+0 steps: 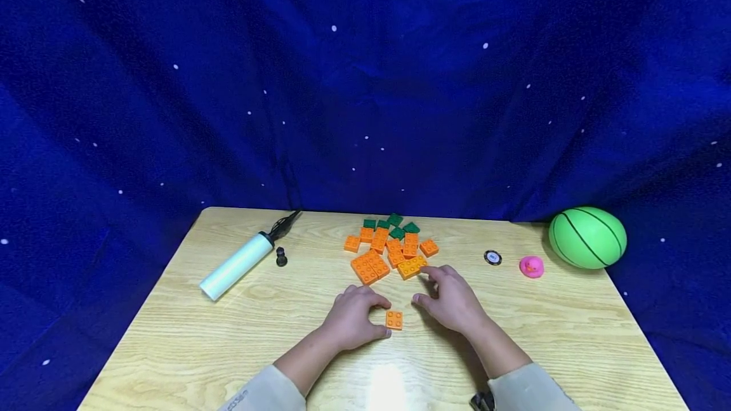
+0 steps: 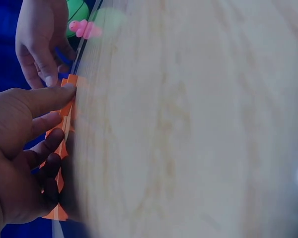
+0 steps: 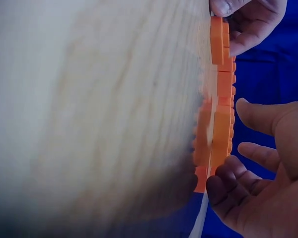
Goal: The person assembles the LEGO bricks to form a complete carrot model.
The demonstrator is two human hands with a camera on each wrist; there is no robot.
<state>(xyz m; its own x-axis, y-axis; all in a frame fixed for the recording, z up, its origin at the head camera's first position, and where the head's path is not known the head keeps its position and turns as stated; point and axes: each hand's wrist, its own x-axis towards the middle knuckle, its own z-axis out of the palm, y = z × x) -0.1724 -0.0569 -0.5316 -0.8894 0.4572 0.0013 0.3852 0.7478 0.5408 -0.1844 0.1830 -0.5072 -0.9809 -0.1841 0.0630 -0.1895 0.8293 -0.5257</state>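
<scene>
Pale sleeves (image 1: 273,392) lie nearest; left hand (image 1: 354,319) pinches square brick (image 1: 394,320) — right hand (image 1: 452,300), fingers spread, has slanting long brick (image 1: 411,267) ahead-left.

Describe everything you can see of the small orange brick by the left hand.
The small orange brick has a square top with four round studs in two rows of two, and looks like hard plastic. It appears to sit flat on the pale wood-look table, studs up, apart from the other orange bricks and nearer the person. The left hand brackets its left end, thumb on the near side, index finger on the far side; whether both touch it is unclear.
</scene>
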